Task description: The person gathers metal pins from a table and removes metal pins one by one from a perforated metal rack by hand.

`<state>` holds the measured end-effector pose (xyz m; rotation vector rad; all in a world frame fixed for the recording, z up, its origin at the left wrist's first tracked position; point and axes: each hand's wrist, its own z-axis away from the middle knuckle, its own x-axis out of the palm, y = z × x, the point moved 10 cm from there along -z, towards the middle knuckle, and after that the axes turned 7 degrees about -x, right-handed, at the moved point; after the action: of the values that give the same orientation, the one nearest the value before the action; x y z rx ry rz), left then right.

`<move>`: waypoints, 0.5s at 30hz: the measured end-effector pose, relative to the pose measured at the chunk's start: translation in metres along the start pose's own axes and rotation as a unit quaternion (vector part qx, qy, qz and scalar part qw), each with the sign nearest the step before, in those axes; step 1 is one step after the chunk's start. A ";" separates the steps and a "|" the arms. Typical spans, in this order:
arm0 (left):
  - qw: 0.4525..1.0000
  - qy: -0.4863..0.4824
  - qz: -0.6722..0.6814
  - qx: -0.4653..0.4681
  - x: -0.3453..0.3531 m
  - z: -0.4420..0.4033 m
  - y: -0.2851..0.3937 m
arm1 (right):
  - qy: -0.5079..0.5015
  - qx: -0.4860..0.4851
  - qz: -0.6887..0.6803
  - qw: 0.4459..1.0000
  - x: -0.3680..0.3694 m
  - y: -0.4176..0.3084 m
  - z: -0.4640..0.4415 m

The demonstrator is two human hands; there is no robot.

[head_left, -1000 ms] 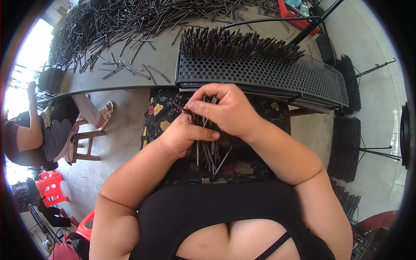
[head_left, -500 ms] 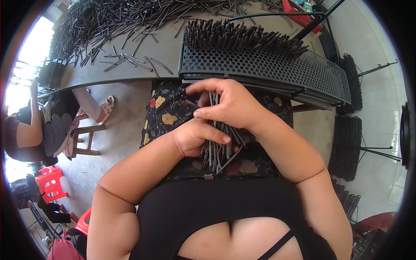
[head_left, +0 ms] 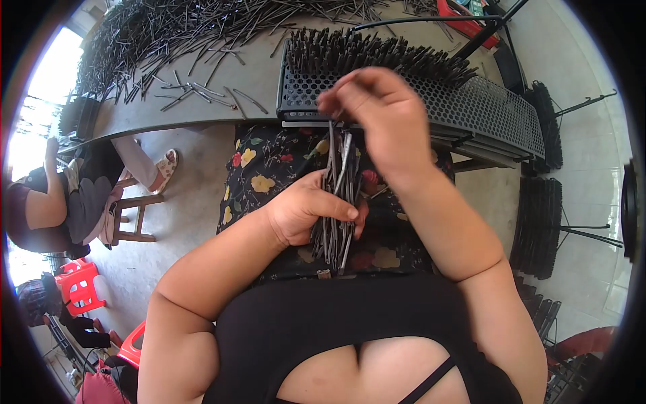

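A bundle of thin dark sticks (head_left: 336,175) stands roughly lengthwise over the flowered cloth on my lap. My left hand (head_left: 313,210) is wrapped around its middle, thumb lying across the front. Just above the bundle's upper end is my right hand (head_left: 387,124), its fingers curled together and their tips blurred; whatever they may hold cannot be made out. Behind that hand stands a black perforated metal rack (head_left: 316,97), with many similar dark sticks (head_left: 336,54) packed upright along its back part.
A large heap of loose dark sticks (head_left: 161,40) covers the far left of the table (head_left: 134,118). At left, another person (head_left: 87,188) sits by a wooden stool (head_left: 134,219). Racks of dark sticks (head_left: 538,229) stand at right. A red plastic stool (head_left: 81,286) is at lower left.
My right hand has lifted up and away from the bundle, toward the rack. Sticks that splayed out at the bundle's right side now lie closer together. My left hand keeps its hold.
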<state>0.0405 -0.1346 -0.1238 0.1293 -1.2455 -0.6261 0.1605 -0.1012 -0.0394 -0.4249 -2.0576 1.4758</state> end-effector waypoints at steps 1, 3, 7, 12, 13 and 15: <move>0.999 0.017 -0.008 0.039 -0.002 0.003 0.008 | 0.035 -0.050 -0.037 0.997 -0.015 -0.014 -0.008; 0.989 0.070 -0.025 0.128 -0.011 0.013 0.031 | 0.073 -0.038 -0.067 0.994 -0.036 -0.029 -0.009; 0.972 0.129 0.025 0.197 -0.030 0.033 0.055 | 0.051 0.134 -0.052 0.988 -0.030 0.005 0.032; 0.954 0.239 -0.040 0.174 -0.040 0.018 0.029 | -0.043 0.193 -0.109 0.974 0.013 0.056 0.074; 0.961 0.230 -0.029 0.150 -0.041 0.016 0.027 | -0.043 0.195 -0.111 0.974 0.012 0.054 0.074; 0.965 0.235 -0.022 0.114 -0.044 0.021 0.029 | -0.024 0.281 -0.063 0.957 -0.002 0.060 0.080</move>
<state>0.0240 -0.0832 -0.1419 0.4711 -0.8504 -0.4520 0.1095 -0.1427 -0.1149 -0.0275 -1.5610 1.9073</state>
